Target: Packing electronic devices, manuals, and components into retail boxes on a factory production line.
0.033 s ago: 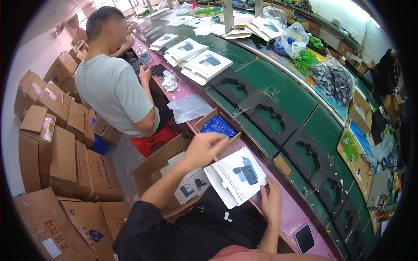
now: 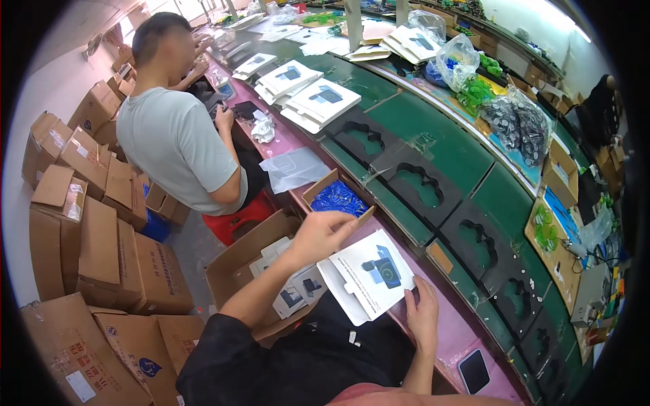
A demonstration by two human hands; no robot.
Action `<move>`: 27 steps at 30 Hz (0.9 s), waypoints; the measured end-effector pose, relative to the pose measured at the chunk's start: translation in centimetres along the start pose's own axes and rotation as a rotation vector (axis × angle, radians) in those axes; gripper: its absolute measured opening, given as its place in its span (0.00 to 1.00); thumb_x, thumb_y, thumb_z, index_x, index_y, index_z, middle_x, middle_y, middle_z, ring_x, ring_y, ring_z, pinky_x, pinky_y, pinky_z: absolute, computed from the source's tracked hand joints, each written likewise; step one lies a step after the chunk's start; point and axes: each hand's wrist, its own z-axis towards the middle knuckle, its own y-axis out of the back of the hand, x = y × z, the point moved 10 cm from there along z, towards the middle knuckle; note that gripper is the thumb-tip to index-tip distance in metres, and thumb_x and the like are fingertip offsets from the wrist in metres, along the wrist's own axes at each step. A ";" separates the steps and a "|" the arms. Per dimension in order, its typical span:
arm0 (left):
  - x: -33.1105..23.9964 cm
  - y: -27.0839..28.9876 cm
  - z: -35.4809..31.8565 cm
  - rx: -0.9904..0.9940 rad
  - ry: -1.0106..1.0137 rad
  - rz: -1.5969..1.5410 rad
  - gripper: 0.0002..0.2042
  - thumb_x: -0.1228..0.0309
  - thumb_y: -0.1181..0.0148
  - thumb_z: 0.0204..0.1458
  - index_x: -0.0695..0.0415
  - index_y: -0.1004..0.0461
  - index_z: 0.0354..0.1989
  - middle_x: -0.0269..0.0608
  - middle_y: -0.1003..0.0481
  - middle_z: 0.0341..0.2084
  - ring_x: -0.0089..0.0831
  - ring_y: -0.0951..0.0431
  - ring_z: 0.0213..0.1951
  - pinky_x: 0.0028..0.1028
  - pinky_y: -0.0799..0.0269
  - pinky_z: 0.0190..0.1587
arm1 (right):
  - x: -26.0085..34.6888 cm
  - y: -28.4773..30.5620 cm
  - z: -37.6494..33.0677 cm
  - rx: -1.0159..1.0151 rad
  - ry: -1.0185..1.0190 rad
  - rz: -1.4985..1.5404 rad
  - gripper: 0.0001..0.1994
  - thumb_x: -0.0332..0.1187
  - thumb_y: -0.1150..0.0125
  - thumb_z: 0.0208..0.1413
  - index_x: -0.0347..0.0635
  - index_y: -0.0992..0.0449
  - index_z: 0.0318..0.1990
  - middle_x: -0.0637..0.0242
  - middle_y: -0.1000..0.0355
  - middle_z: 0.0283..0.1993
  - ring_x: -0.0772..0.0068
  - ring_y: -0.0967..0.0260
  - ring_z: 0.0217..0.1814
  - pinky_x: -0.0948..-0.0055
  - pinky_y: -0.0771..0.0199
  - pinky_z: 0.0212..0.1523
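A flat white box (image 2: 371, 276) printed with a dark device picture is tilted over my lap, its flap side toward the left. My right hand (image 2: 422, 311) grips its right edge, thumb and fingers closed on the cardboard. Above the box's upper left edge hovers my left hand (image 2: 323, 237), fingers curled together; whatever is between the fingertips, if anything, cannot be made out. Just beyond that hand, a small cardboard tray (image 2: 313, 191) of blue slender pieces (image 2: 338, 197) stands on the pink bench edge (image 2: 455, 342).
An open carton (image 2: 227, 267) with printed white boxes (image 2: 298, 291) lies left of my lap. Black foam inserts (image 2: 416, 186) line the green conveyor (image 2: 433, 145). A phone (image 2: 473, 371) rests at the lower right. A co-worker (image 2: 177, 139) sits at the left, near stacked cartons (image 2: 108, 250).
My left hand has dropped slightly toward the white box's upper edge, with its fingers closer together. The white box and my right hand stay put.
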 end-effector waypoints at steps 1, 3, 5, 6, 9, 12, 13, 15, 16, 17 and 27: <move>1.3 -1.3 0.1 0.015 -0.002 0.020 0.13 0.65 0.36 0.64 0.63 0.15 0.46 0.49 0.14 0.35 0.36 0.14 0.35 0.32 0.20 0.41 | 0.0 0.0 0.1 0.000 -0.005 0.005 0.20 0.30 0.36 0.64 0.28 0.24 0.60 0.42 0.25 0.64 0.41 0.29 0.67 0.54 0.31 0.70; 3.0 -3.4 0.4 0.034 -0.001 0.040 0.13 0.64 0.35 0.64 0.63 0.15 0.46 0.49 0.14 0.35 0.36 0.14 0.34 0.32 0.20 0.40 | 0.1 0.0 0.3 -0.012 0.009 0.008 0.20 0.30 0.37 0.64 0.29 0.24 0.61 0.43 0.25 0.63 0.41 0.28 0.66 0.55 0.31 0.69; 3.8 -4.2 0.5 -0.009 -0.004 -0.038 0.15 0.62 0.35 0.65 0.63 0.14 0.45 0.46 0.14 0.33 0.32 0.15 0.33 0.32 0.21 0.39 | 0.1 -0.1 0.2 -0.008 0.006 0.011 0.20 0.30 0.37 0.64 0.29 0.24 0.61 0.43 0.25 0.63 0.41 0.28 0.66 0.55 0.31 0.69; 4.3 -4.7 0.4 -0.009 -0.004 -0.036 0.15 0.62 0.35 0.65 0.63 0.14 0.45 0.46 0.14 0.33 0.32 0.15 0.33 0.32 0.21 0.39 | 0.2 -0.1 0.3 -0.007 0.009 0.010 0.20 0.30 0.37 0.64 0.29 0.24 0.60 0.43 0.25 0.63 0.41 0.28 0.66 0.55 0.31 0.69; 6.3 -6.6 0.4 0.080 0.168 -0.193 0.14 0.65 0.37 0.67 0.66 0.15 0.45 0.37 0.15 0.31 0.21 0.20 0.32 0.26 0.24 0.37 | 0.2 -0.1 0.2 0.003 -0.006 0.020 0.20 0.29 0.37 0.64 0.29 0.24 0.60 0.43 0.25 0.63 0.41 0.29 0.67 0.55 0.31 0.69; 6.1 -7.0 0.6 0.123 0.155 -0.161 0.14 0.65 0.36 0.67 0.67 0.15 0.46 0.37 0.15 0.31 0.21 0.20 0.32 0.25 0.24 0.38 | 0.6 0.0 0.0 0.010 -0.006 0.009 0.20 0.29 0.37 0.64 0.28 0.24 0.60 0.43 0.25 0.63 0.41 0.29 0.67 0.55 0.31 0.69; 6.4 -7.0 0.7 0.122 0.157 -0.163 0.14 0.65 0.36 0.67 0.67 0.15 0.46 0.37 0.15 0.31 0.21 0.20 0.32 0.25 0.24 0.38 | 0.5 0.0 0.1 0.012 -0.007 0.008 0.20 0.29 0.37 0.64 0.28 0.24 0.60 0.43 0.25 0.63 0.41 0.29 0.67 0.55 0.31 0.69; 6.4 -7.0 0.9 0.144 0.132 -0.195 0.15 0.63 0.35 0.66 0.64 0.14 0.46 0.39 0.14 0.31 0.22 0.19 0.31 0.27 0.23 0.37 | 0.7 0.2 0.1 -0.006 0.009 0.009 0.20 0.29 0.37 0.64 0.28 0.24 0.60 0.44 0.25 0.63 0.41 0.29 0.66 0.55 0.31 0.69; 6.5 -7.0 0.7 0.148 0.134 -0.194 0.15 0.63 0.35 0.66 0.64 0.14 0.46 0.39 0.14 0.31 0.22 0.19 0.31 0.27 0.23 0.37 | 0.7 0.2 -0.1 -0.005 0.004 0.010 0.20 0.29 0.37 0.64 0.28 0.24 0.60 0.44 0.25 0.63 0.41 0.29 0.66 0.55 0.31 0.69; 6.5 -7.0 0.7 0.155 0.152 -0.222 0.14 0.63 0.35 0.65 0.64 0.14 0.46 0.38 0.15 0.31 0.22 0.19 0.31 0.27 0.23 0.37 | 0.7 0.2 0.0 -0.004 0.004 0.009 0.20 0.29 0.37 0.64 0.28 0.24 0.60 0.43 0.25 0.62 0.40 0.29 0.66 0.55 0.31 0.69; 5.1 -7.2 0.7 0.205 0.138 -0.116 0.14 0.64 0.34 0.64 0.63 0.14 0.48 0.42 0.14 0.35 0.24 0.18 0.35 0.28 0.22 0.40 | 0.7 0.1 0.5 -0.019 0.024 -0.033 0.20 0.30 0.36 0.64 0.30 0.24 0.60 0.45 0.25 0.62 0.41 0.28 0.65 0.53 0.28 0.66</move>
